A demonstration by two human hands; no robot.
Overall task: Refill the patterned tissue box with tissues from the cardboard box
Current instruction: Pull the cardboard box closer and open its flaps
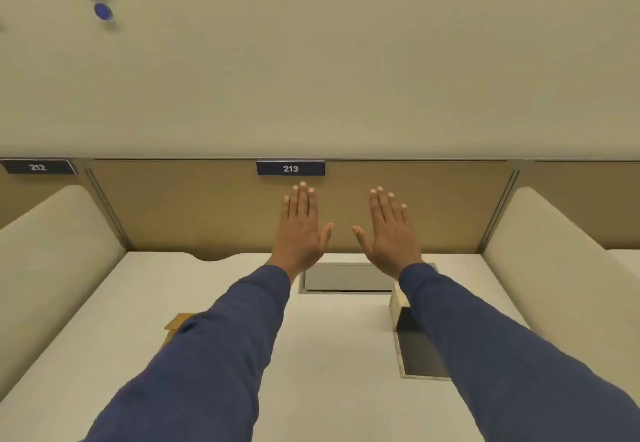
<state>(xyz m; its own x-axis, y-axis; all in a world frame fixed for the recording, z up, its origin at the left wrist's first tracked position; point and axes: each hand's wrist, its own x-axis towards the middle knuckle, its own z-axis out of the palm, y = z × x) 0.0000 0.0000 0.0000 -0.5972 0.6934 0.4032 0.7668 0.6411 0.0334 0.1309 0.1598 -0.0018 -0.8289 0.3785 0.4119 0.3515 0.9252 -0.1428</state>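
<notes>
Fingers straight and close together, both hands are held up flat, backs to the camera, holding nothing: the left hand [298, 230] and right hand [389, 234] hover side by side above the desk [329, 355]. Under the right sleeve [502, 355] lies the tissue box [415, 348], largely hidden, its dark opening showing. A corner of the cardboard box [176, 322] peeks out beside the left sleeve [207, 355]. A grey plate [346, 277] sits behind. A sign [290, 168] reads 213.
</notes>
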